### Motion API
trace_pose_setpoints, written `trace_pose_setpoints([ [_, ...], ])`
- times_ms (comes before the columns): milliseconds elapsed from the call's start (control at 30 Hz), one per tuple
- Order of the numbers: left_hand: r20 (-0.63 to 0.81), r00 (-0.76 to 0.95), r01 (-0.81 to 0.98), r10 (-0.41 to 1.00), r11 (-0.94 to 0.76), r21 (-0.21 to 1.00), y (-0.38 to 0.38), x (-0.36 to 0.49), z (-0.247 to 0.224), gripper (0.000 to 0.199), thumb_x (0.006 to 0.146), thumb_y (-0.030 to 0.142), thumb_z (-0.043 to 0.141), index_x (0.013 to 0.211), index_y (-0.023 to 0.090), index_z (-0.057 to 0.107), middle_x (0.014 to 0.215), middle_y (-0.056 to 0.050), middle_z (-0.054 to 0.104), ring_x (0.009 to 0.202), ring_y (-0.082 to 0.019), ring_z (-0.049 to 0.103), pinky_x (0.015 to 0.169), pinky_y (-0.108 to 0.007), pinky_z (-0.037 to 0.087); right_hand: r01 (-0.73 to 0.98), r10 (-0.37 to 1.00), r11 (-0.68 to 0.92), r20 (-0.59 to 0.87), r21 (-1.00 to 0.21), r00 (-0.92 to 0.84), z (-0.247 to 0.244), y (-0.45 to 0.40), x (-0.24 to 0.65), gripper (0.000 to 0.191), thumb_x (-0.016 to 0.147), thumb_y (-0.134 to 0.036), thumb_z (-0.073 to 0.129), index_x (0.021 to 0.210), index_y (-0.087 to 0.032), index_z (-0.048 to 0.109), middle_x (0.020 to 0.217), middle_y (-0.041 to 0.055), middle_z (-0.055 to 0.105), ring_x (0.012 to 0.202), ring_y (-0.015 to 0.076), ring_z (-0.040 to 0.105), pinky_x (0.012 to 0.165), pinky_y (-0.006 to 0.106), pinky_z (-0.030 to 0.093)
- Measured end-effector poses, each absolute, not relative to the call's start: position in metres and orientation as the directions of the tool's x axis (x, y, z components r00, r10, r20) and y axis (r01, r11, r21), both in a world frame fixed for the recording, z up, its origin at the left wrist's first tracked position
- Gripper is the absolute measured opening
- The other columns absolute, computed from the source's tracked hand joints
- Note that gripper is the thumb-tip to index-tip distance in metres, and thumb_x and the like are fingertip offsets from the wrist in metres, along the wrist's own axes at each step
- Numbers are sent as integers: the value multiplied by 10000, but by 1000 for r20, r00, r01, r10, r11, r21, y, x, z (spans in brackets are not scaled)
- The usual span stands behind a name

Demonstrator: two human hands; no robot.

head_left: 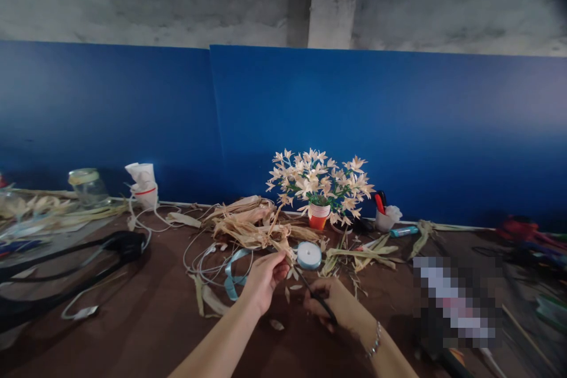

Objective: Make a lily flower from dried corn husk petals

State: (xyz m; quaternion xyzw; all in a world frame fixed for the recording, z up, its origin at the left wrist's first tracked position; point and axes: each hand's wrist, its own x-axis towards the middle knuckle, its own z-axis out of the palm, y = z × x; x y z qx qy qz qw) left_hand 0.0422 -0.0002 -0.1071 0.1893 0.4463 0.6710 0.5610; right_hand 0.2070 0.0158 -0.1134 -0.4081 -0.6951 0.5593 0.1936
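Observation:
My left hand [264, 279] pinches a strip of dried corn husk [284, 244] between thumb and fingertips. In my right hand [333, 300] is a pair of black scissors [317, 295], its blades pointing up and left toward the lower end of the husk. Just beyond both hands lies a spool of light blue ribbon [309, 255]. Small cut husk pieces [277, 325] are scattered below and between the hands. A heap of dried husks [248, 221] sits behind my left hand.
Husk flowers [310, 177] stand in an orange and white cup [319, 218] by the blue partition [376, 112]. White cables [195, 248] and a loose blue ribbon [231, 277] lie left. A glass jar [88, 186], a white cup with tools [384, 221] and a black-framed object [128, 245] surround the workspace.

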Motion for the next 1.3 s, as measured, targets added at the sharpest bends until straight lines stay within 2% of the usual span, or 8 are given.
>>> trace_pose_setpoints([
  [433,-231,-300,-645,926,-18,764,-2,50,-108,58,654,144,644,632,91,631,540,-16,602,463,-56,543,427,-120,453,335,785,40,-178,-941,-593,-118,16,203,153,611,-284,536,656,-139,557,405,-70,430,327,45,384,287,132,303],
  [733,-236,-297,-627,925,-2,779,-3,51,-112,56,645,147,651,618,107,622,557,-11,610,497,-63,559,491,-130,481,317,791,15,-182,-948,-584,-122,16,203,131,598,-256,525,655,-142,556,406,-69,429,332,48,382,284,133,300],
  [967,-230,-279,-616,932,10,787,-3,51,-111,75,630,168,656,662,103,636,562,-21,608,489,-66,547,449,-136,451,341,776,21,-200,-940,-598,-114,16,206,190,611,-328,564,645,-141,553,385,-78,417,314,45,368,282,140,299],
  [1067,-223,-314,-561,923,10,828,-2,45,-107,109,616,200,655,664,105,629,575,-19,603,503,-70,543,436,-138,417,355,736,20,-227,-934,-638,-111,20,214,227,600,-335,591,710,-139,557,423,-72,452,345,56,412,305,150,340],
  [1167,-175,-364,-452,915,-9,892,1,33,-104,175,602,261,652,685,110,620,638,-29,610,538,-82,548,424,-141,368,345,775,36,-191,-938,-602,-110,26,222,279,604,-346,601,787,-152,518,448,-74,480,350,60,424,314,155,347],
  [1300,-42,-373,-145,927,-13,989,5,13,-102,197,617,322,602,622,126,583,543,12,539,433,-69,447,370,-159,237,341,877,96,-83,-935,-473,-113,33,223,294,633,-393,583,777,-166,466,429,-75,472,325,74,422,321,174,333],
])
